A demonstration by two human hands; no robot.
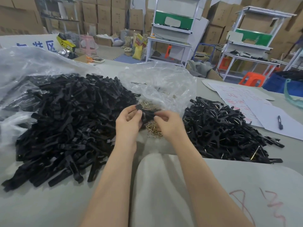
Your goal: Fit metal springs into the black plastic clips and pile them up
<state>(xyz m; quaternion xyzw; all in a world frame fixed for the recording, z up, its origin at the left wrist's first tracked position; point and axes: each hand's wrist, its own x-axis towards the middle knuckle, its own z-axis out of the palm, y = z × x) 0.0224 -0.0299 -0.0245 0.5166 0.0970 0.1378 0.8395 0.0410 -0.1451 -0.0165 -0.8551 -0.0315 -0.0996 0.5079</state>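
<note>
Black clip point(146, 114) is held mid-scene, just above the table point(49, 207), btwn both hands. Its left end is pinched by the left hand point(127, 126) and its right end is gripped by the curled fingers of the right hand point(169, 124). Gold springs point(155, 127) are heaped just under it, by a clear bag point(157, 79). A big heap of clip parts point(65, 122) is spread at left, and a pile of clips w/ metal showing point(226, 128) at right. A pen point(280, 122) is laid on paper sheets point(262, 112), far right.
</note>
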